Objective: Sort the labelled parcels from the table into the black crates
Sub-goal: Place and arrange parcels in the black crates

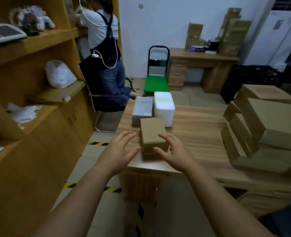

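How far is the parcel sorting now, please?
Nothing shows as sorted yet. Both hands, left hand and right hand, are open on either side of the brown parcel, not gripping it. The grey box, white foam box and cardboard stack are left.

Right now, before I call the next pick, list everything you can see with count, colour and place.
small cardboard box: one, brown, near table corner, between the hands
grey box: one, behind the small cardboard box
foam box: one, white, right of the grey box
flat cartons: a stack, brown, table's right side
table: one, wood
black crates: stacked, far right by the desk
trolley: one, green deck, far floor
shelving: wood, left
seated person: one, by the shelving
left hand: open, left of the box
right hand: open, right of it
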Available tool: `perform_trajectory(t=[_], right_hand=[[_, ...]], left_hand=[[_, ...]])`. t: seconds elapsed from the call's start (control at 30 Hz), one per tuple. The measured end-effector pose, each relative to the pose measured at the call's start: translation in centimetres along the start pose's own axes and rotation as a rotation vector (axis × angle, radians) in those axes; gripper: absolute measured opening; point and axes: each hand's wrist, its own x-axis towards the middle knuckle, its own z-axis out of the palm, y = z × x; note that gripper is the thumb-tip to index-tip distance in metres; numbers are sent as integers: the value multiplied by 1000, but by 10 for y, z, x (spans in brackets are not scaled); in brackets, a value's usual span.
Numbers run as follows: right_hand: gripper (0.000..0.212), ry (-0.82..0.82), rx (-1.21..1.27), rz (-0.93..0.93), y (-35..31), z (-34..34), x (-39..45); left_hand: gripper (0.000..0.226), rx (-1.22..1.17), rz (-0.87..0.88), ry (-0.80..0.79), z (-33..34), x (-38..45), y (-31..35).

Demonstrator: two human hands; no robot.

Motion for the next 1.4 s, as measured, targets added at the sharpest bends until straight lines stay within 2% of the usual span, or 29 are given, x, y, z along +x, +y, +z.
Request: perform_trajectory(t=[0.3, 0.53, 0.77, 0.93, 1.03, 1.1, 1.17, 1.27, 1.33, 1.4], right_hand=[[66, -96, -96, 180, 58, 26, 122], [61, -134, -192, 267, 103, 62, 161], [56, -89, -146, 255, 131, 69, 164], [46, -57, 108, 306, 158, 40, 156], [31, 9, 220, 394, 179, 20, 146], [32, 69, 276, 461, 191, 8, 142], [34, 122, 365, 473, 199, -1, 142], [32, 107, 441, 434, 201, -6, 143], [43, 79, 424, 409, 203, -1, 144], [43, 59, 423, 390, 207, 4, 145]], left_hand=[[64, -60, -93, -248, 84, 125, -82], [87, -10, -181, -500, 149, 164, -123], [82, -87, -116, -350, 168, 173, -121], [86, -129, 43, -155, 168, 181, -89], [96, -112, 94, -166, 177, 185, -59], [100, -86, 50, -170, 189, 186, -44], [102, -89, -99, -197, 201, 187, -35], [96, -263, -188, -284, 216, 186, -25], [88, -357, -191, -255, 223, 183, -19], [84, -327, -194, -174, 225, 180, -16]])
